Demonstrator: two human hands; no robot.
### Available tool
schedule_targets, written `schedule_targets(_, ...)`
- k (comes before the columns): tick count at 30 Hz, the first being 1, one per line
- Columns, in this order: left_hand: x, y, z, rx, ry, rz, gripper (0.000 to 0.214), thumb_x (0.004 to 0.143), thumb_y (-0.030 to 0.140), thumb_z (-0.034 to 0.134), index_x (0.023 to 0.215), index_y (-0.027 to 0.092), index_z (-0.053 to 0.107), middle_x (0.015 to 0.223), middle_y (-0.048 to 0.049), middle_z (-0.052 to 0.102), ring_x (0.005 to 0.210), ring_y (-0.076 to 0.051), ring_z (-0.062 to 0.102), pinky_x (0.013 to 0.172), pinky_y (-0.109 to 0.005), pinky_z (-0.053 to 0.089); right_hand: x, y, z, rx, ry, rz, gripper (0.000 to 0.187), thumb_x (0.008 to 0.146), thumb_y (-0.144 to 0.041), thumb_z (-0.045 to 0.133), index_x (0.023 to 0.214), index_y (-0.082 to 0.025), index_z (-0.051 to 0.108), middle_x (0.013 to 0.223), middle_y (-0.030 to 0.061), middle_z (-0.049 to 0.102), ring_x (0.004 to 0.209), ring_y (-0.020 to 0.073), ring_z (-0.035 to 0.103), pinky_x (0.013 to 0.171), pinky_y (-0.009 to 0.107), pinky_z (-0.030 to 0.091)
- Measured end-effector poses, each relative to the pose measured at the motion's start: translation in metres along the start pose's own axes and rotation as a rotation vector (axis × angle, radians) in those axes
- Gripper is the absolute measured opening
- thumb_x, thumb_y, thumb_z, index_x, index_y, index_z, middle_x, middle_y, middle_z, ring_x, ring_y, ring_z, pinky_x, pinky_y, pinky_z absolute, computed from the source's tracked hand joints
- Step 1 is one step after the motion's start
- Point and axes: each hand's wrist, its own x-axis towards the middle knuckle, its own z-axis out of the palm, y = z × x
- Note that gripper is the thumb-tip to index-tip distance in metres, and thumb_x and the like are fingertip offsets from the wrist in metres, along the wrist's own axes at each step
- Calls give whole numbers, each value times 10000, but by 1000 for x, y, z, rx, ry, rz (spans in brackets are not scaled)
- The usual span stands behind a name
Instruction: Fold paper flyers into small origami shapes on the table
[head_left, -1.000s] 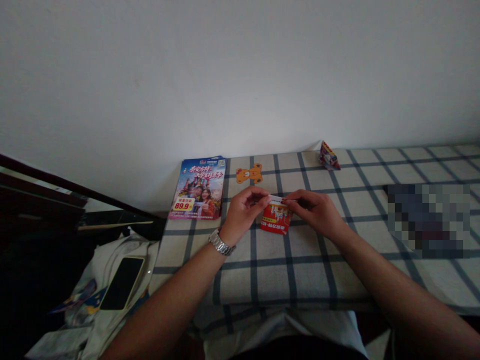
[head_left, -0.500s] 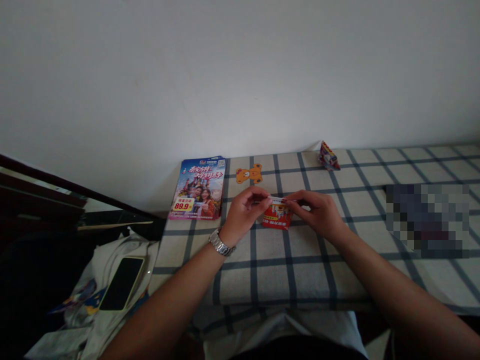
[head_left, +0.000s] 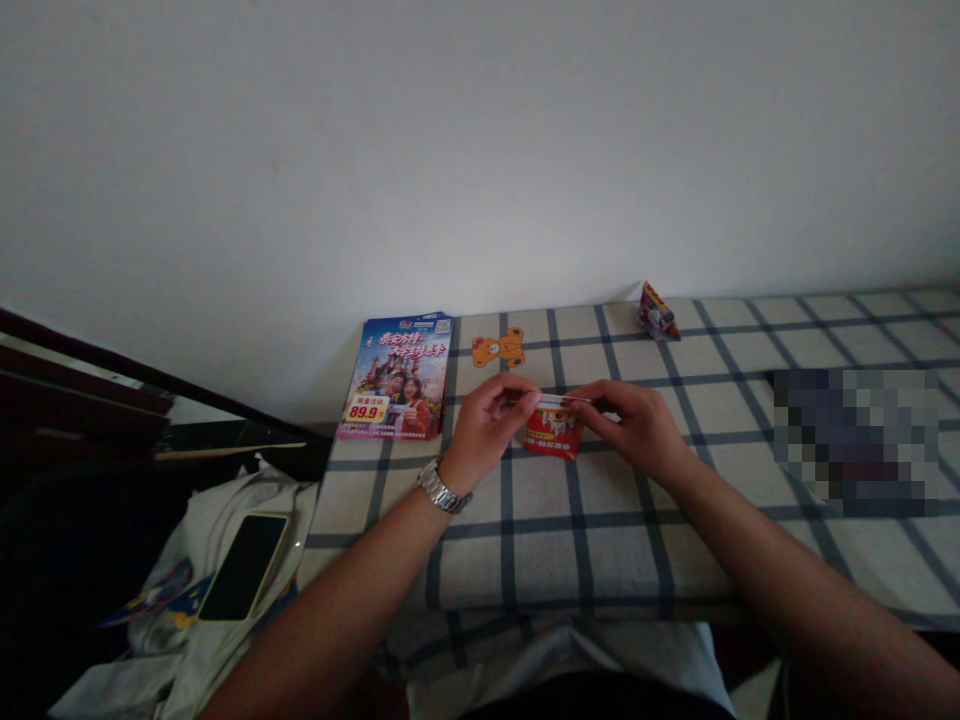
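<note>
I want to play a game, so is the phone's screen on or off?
Off, it seems: the smartphone screen is all black, nothing lit.

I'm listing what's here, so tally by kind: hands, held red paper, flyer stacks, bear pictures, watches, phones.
Hands: 2 (left hand, right hand)
Red paper: 1
Flyer stack: 1
Bear picture: 1
Watch: 1
Phone: 1
Total: 7

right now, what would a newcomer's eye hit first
Probably the red printed paper, pinched along its white edge by the left hand and right hand near the middle of the view. Next come the colourful flyers, stacked at the checked cloth's left end, with an orange bear figure just right of them.
</note>
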Motion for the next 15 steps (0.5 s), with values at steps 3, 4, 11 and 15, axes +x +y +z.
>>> schedule_targets(3,1,1,-1,42,25,7,203,966,415,706,962,212,706,931,-33,722,855,-156,667,785,-278,547,0,-1,0,73,-30,59,320,977,-509,646,1066,-241,797,981,61,819,770,208,737,670,314,596)
schedule_targets(4,1,1,-1,51,37,5,204,967,415,705,961,210,707,926,-32,723,846,-154,665,775,-273,544,0,-1,1,102,-41,78,338,977,-518,642,1078,-235,797,989,63,821,781,212,743,680,318,600)
schedule_targets(11,1,0,1,23,50,-55,233,948,434,724,949,201,719,911,-36,729,817,-154,668,749,-265,549,0,9,5,283,-32,204,375,946,-554,675,1028,-215,815,920,66,817,745,220,753,679,344,632)
schedule_targets(15,1,-2,1,-3,12,-83,260,933,447,739,1002,198,712,975,-46,734,871,-163,682,784,-270,556,2,12,6,343,17,270,386,921,-561,706,1013,-203,819,896,66,811,728,210,740,670,337,641)
